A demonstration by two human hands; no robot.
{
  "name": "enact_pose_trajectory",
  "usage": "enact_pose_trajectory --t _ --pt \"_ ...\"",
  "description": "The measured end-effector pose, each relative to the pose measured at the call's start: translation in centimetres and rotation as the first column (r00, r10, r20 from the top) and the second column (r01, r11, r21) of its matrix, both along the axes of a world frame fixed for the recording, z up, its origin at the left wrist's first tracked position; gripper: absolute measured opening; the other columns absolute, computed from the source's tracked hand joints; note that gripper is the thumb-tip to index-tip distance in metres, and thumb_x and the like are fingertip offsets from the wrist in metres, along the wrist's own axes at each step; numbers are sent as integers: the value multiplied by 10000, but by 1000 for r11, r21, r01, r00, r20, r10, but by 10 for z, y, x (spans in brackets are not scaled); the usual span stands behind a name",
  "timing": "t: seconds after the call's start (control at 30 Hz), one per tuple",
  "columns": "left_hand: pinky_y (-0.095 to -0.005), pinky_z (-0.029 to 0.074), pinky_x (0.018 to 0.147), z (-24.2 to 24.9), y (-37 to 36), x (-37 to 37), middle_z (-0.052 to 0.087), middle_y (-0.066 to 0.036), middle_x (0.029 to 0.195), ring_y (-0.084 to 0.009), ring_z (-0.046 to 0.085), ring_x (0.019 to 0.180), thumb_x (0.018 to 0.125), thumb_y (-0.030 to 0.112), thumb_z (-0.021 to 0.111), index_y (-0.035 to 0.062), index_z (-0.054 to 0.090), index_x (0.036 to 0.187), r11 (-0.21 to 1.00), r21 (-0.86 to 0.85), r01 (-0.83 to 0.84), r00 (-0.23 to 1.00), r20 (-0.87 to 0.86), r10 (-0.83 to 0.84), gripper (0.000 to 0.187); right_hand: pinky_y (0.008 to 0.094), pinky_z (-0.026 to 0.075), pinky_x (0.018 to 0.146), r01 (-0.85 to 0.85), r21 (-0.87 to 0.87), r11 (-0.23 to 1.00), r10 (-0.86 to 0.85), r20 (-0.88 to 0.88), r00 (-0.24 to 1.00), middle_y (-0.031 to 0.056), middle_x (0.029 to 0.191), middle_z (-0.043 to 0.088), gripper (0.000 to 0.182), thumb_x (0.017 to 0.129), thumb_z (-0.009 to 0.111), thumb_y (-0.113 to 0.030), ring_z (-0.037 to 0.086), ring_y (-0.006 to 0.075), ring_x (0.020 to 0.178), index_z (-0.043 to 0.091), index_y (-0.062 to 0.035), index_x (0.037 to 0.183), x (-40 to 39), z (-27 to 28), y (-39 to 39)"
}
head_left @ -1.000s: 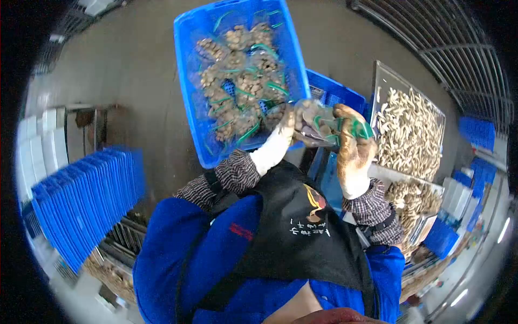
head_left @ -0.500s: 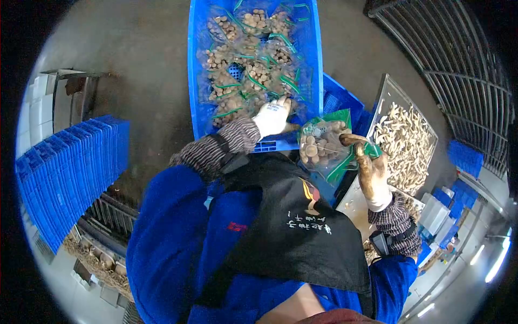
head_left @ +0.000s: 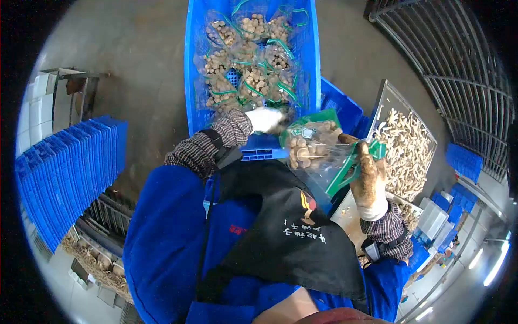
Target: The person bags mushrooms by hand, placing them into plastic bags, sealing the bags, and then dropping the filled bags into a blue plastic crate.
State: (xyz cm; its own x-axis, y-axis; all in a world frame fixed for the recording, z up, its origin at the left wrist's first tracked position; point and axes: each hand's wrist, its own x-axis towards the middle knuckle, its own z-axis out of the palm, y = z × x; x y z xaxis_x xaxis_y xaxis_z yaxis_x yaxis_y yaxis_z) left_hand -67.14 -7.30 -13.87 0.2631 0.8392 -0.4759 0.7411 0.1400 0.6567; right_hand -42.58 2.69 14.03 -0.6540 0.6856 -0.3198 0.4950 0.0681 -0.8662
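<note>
My right hand (head_left: 371, 181), in a stained white glove, grips the green zip edge of a clear plastic bag of mushrooms (head_left: 305, 154). The bag hangs tilted beside the near right corner of a blue crate (head_left: 190, 70), its round mushroom caps gathered at the far end. My left hand (head_left: 264, 120), in a white glove, is at the crate's near end, close to the bag's left edge; its fingers are smeared by motion. Inside the crate lie several green-zipped bags of mushrooms (head_left: 253, 81).
A metal tray (head_left: 384, 102) of loose mushrooms (head_left: 407, 151) stands to the right. Another blue crate (head_left: 342, 105) sits partly under the first. Stacked blue crates (head_left: 73, 167) stand at the left, and a metal rack (head_left: 453, 59) is at the upper right.
My left hand has drawn back from the bags in the crate toward the held bag. My right hand and its bag have shifted slightly left, and the bag is stretched out more.
</note>
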Motion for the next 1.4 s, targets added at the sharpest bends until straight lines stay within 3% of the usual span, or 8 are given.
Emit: enact_pose_trajectory --t 0.1,0.2,0.3,0.4,0.57,0.9,1.2,1.4 --pt "-448 544 768 -17 27 -10 710 -166 976 -354 692 882 970 260 524 161 594 1367 856 457 -240 971 111 213 415 334 533 845 199 -469 860 -282 -113 953 167 1243 658 342 1034 568 -296 649 210 1028 592 2 1201 -21 -4 -13" --pt "-432 530 682 -9 63 -16 646 -149 817 -295 675 770 939 251 582 113 495 1448 884 460 -83 970 -165 177 534 305 522 717 -23 -169 985 60 218 974 100 1112 682 274 1050 541 -238 641 172 877 613 3 1160 -24 -6 -2" --pt "-433 543 660 27 78 -39 648 -166 948 -315 680 830 836 215 725 70 407 1487 817 556 -153 894 -274 353 738 271 465 603 -398 764 508 354 236 905 35 944 638 218 1051 528 -156 573 128 735 621 -1 1174 -13 -42 0" --pt "-462 493 900 25 75 -65 589 -154 1174 -322 581 1129 747 317 778 133 566 1375 723 691 -15 905 -297 303 688 255 426 564 141 -307 941 -138 32 990 3 839 554 168 1046 512 -64 501 88 662 625 -23 1163 -45 -23 -15" --pt "-435 484 899 -50 78 -76 672 -72 1037 -253 630 1015 736 219 693 98 672 875 813 567 133 879 -446 167 185 260 502 623 78 -290 954 -68 44 997 28 872 620 206 1068 503 -147 597 90 745 615 13 1138 -63 -41 -6" --pt "-422 557 710 20 102 -153 659 -136 878 -294 702 819 787 93 641 47 676 891 797 603 -33 827 -431 360 119 346 580 787 156 -420 894 -225 -120 967 113 1082 697 340 1039 580 -255 674 164 936 664 53 1156 -114 -98 9" --pt "-388 545 715 19 96 -150 668 -94 901 -267 685 850 835 80 589 66 662 954 739 656 154 793 -528 304 141 287 394 581 27 -159 987 -16 72 997 -20 680 567 288 995 647 -289 498 83 646 698 -24 893 -136 -222 51" --pt "-456 499 865 2 60 -111 645 -103 1118 -307 624 1039 803 95 651 84 655 1086 606 794 34 905 -282 319 283 429 534 780 14 -194 981 59 365 929 276 869 708 349 909 688 -255 703 370 825 703 68 1041 -160 -224 33"
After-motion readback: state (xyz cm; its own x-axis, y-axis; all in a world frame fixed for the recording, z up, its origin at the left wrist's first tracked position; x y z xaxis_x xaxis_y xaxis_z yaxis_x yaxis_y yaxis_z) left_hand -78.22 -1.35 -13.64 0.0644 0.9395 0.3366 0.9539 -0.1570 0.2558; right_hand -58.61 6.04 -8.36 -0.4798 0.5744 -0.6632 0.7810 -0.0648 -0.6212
